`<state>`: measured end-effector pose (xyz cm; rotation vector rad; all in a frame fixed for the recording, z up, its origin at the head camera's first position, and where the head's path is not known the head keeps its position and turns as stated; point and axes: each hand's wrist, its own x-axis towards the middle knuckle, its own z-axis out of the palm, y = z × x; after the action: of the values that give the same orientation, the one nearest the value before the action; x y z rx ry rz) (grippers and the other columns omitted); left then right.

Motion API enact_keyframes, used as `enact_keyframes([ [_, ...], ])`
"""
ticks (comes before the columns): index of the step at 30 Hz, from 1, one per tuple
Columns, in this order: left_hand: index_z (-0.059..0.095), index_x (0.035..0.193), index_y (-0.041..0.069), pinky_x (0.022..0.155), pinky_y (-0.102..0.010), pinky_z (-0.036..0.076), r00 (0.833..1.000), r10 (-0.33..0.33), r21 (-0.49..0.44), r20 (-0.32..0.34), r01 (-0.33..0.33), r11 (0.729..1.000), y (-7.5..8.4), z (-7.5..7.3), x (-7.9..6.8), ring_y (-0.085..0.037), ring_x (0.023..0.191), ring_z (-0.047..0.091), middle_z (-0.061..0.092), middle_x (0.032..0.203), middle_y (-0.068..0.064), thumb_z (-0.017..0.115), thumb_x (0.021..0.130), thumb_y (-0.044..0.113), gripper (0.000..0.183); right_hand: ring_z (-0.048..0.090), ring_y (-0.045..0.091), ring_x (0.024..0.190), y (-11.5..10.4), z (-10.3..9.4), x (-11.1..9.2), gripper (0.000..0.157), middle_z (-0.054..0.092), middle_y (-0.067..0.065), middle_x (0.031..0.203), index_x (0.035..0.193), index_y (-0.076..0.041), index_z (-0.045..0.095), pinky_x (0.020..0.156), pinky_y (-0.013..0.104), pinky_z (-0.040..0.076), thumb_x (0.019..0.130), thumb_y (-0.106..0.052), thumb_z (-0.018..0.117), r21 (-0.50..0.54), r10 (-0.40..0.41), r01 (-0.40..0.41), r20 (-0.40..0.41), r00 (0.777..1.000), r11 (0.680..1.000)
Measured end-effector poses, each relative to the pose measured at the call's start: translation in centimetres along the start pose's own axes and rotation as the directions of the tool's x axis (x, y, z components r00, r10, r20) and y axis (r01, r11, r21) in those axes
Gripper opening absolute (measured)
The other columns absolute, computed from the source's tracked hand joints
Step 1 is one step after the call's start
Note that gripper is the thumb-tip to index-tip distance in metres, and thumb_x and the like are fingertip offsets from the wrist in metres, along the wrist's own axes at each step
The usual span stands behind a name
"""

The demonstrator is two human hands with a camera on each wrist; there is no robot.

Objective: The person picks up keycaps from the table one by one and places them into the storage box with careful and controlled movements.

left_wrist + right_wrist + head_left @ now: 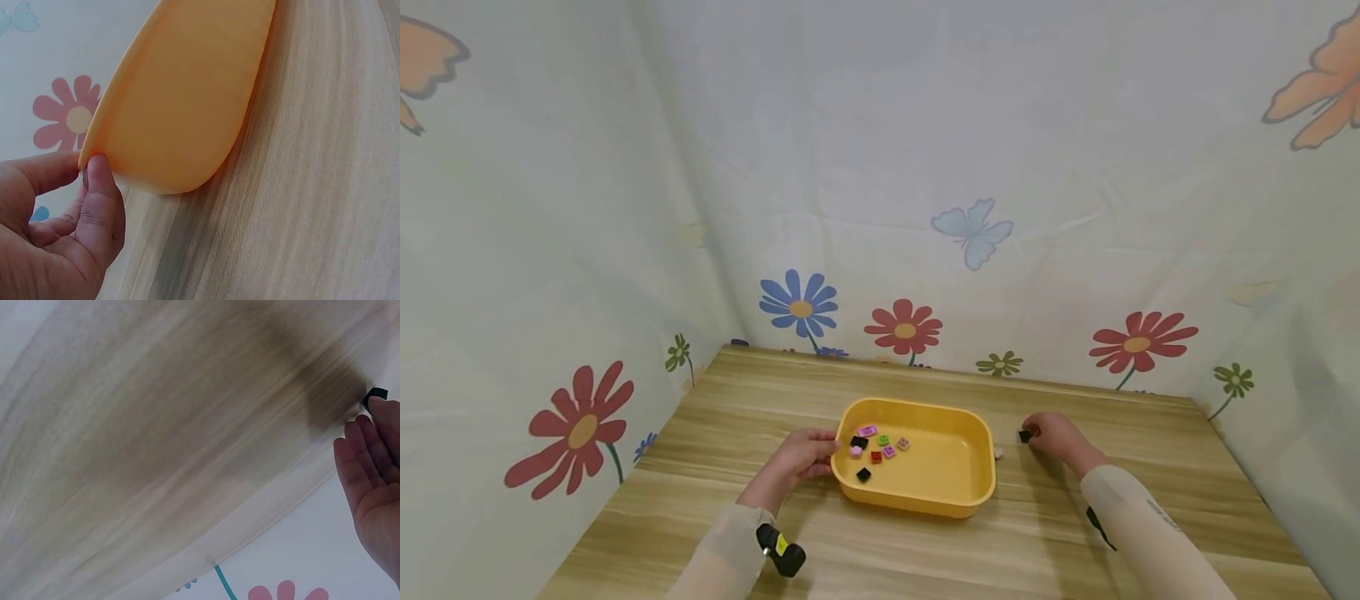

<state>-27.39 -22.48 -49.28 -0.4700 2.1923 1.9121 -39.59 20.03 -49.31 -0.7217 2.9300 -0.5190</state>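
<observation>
A yellow plastic tray (917,502) stands on the wooden table. My left hand (802,458) pinches its left rim between thumb and fingers; the left wrist view shows the thumb (100,181) against the outer wall. Inside, toward the left end, lie several small toy bricks, among them a green brick (883,439), a red brick (876,457) and a black brick (863,474). To the right of the tray, my right hand (1055,435) pinches a small black brick (1025,436) at its fingertips, low over the table. In the right wrist view this brick (375,398) is partly covered by the thumb.
A small pale piece (997,453) lies just outside the tray's right wall. Behind and beside the wood-grain table (1000,550) hangs a white curtain (865,150) printed with flowers and butterflies. A black wrist camera (784,553) is strapped to my left wrist.
</observation>
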Motion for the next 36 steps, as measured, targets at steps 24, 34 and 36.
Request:
enact_keyframes([
  [24, 0.059, 0.132, -0.011, 0.064, -0.02, 0.059, 1.0, -0.009, 0.004, -0.014, 0.01, 1.0, -0.3, 0.3, 0.1, -0.013, 0.077, 0.063, 0.072, 0.102, -0.015, 0.063, 0.099, 0.007, 0.039, 0.069, 0.041, 0.1, -0.3, -2.5, -0.6, 0.03, 0.072, 0.03, 0.106, 0.114, 0.015, 0.068, 0.086, 0.051, 0.059, 0.087, 0.005, 0.064, 0.148, 0.004, -0.006, 0.011, 1.0, 0.989],
  [34, 0.057, 0.134, -0.012, 0.062, -0.018, 0.057, 1.0, -0.011, -0.021, -0.001, 0.011, 1.0, -0.2, 0.1, 0.2, -0.011, 0.074, 0.062, 0.071, 0.096, -0.01, 0.063, 0.099, 0.007, 0.04, 0.071, 0.039, 0.099, -2.2, -5.5, -0.7, 0.027, 0.074, 0.029, 0.107, 0.116, 0.014, 0.068, 0.084, 0.048, 0.061, 0.092, 0.002, 0.065, 0.181, -0.02, 0.022, -0.011, 1.0, 0.983],
  [36, 0.057, 0.134, -0.012, 0.061, -0.018, 0.057, 1.0, -0.007, -0.018, -0.007, 0.007, 1.0, -0.1, 0.1, 0.3, -0.011, 0.074, 0.062, 0.071, 0.096, -0.011, 0.063, 0.099, 0.007, 0.041, 0.071, 0.038, 0.098, -2.4, -5.9, -0.6, 0.027, 0.074, 0.028, 0.107, 0.116, 0.013, 0.069, 0.083, 0.047, 0.062, 0.092, 0.002, 0.065, 0.181, -0.018, 0.02, -0.009, 1.0, 0.983],
])
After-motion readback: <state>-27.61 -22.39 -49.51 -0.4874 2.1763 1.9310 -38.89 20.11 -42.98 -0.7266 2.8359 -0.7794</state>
